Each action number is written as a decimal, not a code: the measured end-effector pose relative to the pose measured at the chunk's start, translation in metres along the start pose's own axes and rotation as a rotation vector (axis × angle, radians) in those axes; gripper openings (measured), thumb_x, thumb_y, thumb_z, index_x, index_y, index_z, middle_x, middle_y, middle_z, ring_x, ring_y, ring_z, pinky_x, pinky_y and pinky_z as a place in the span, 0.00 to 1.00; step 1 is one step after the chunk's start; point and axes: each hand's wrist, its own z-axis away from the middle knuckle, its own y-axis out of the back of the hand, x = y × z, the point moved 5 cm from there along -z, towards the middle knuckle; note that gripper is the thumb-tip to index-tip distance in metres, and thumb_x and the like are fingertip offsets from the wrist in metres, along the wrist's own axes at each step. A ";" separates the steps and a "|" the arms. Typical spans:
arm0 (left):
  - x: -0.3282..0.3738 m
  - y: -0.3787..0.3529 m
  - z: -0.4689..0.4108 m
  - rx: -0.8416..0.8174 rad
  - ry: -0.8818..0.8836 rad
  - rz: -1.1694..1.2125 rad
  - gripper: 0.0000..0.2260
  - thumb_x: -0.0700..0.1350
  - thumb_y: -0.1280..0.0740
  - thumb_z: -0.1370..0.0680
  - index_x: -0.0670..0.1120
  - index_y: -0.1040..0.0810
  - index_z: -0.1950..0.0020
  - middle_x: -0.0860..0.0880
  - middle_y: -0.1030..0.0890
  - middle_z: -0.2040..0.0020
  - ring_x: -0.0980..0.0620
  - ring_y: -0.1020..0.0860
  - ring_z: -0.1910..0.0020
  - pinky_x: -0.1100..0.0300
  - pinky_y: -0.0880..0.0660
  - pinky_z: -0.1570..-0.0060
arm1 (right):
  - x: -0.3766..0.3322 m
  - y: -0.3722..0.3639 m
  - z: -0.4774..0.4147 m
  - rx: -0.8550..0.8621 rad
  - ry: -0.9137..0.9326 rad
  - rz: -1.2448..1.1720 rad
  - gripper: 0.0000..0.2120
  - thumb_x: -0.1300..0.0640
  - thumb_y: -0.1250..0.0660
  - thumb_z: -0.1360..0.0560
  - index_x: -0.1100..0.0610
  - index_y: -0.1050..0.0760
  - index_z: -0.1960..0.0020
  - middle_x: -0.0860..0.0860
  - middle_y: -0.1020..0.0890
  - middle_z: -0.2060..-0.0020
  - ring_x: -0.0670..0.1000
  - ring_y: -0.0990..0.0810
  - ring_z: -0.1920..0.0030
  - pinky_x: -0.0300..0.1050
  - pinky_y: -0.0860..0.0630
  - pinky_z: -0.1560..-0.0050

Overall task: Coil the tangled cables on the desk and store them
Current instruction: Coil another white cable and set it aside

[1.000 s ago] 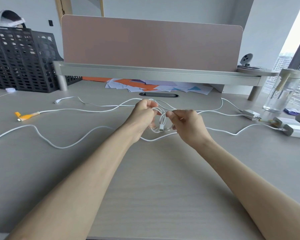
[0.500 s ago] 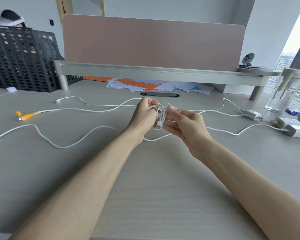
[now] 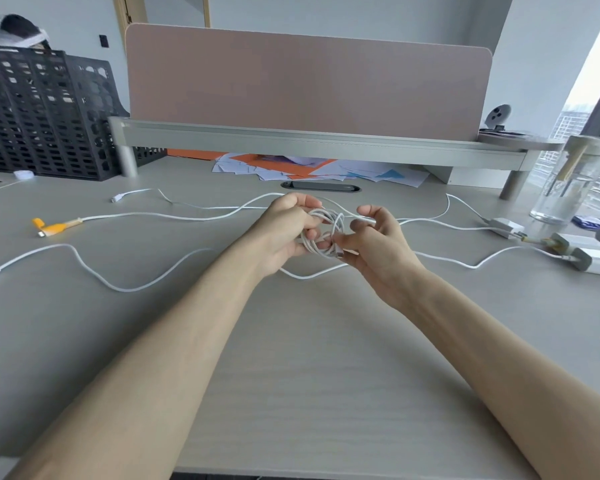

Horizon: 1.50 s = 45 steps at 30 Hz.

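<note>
A small coil of white cable [image 3: 323, 233] hangs between my hands above the middle of the desk. My left hand [image 3: 284, 230] grips the coil's left side with curled fingers. My right hand [image 3: 374, 244] pinches the cable on the coil's right side, thumb and fingertips at the loops. Other white cables lie loose on the desk: one with a yellow plug [image 3: 54, 226] at the left, a thin one [image 3: 136, 195] behind it, and a long wavy one [image 3: 94, 275] in front that runs under my hands toward the right.
White chargers [image 3: 596, 261] and an adapter [image 3: 504, 226] lie at the right, beside a clear glass bottle [image 3: 565, 181]. A black mesh organiser [image 3: 42, 116] stands at the back left. A grey riser shelf [image 3: 309, 140] spans the back, with coloured papers [image 3: 312, 169] under it.
My hands have lifted the coil slightly and drawn a little apart. My right hand has turned palm-up and its fingers have moved round the coil's right side.
</note>
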 end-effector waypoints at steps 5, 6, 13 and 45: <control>-0.006 0.005 -0.003 -0.043 0.076 0.074 0.12 0.30 0.42 0.21 0.44 0.30 0.44 0.45 0.23 0.61 0.54 0.29 0.74 0.55 0.20 0.62 | 0.004 -0.003 -0.002 -0.078 -0.028 -0.074 0.20 0.77 0.42 0.25 0.53 0.37 0.48 0.51 0.34 0.58 0.48 0.19 0.69 0.45 0.23 0.57; -0.007 0.006 -0.004 -0.050 0.083 0.058 0.12 0.30 0.42 0.21 0.45 0.30 0.44 0.47 0.23 0.63 0.55 0.28 0.73 0.54 0.21 0.59 | 0.004 -0.002 -0.003 -0.062 -0.027 -0.081 0.20 0.78 0.42 0.25 0.53 0.37 0.48 0.51 0.34 0.58 0.48 0.20 0.69 0.44 0.24 0.59; -0.015 0.005 -0.005 -0.128 0.155 0.021 0.13 0.31 0.42 0.22 0.48 0.29 0.45 0.46 0.21 0.50 0.55 0.28 0.69 0.57 0.31 0.60 | 0.004 -0.004 -0.005 -0.171 -0.130 -0.304 0.21 0.78 0.49 0.27 0.57 0.34 0.42 0.60 0.24 0.57 0.58 0.17 0.61 0.53 0.25 0.48; -0.001 -0.009 0.002 -0.050 -0.138 -0.300 0.07 0.46 0.34 0.24 0.50 0.17 0.51 0.53 0.23 0.59 0.57 0.35 0.72 0.61 0.39 0.69 | -0.011 0.018 -0.013 0.029 0.128 0.271 0.02 0.65 0.26 0.27 0.60 0.19 0.57 0.54 0.18 0.62 0.50 0.19 0.60 0.47 0.18 0.46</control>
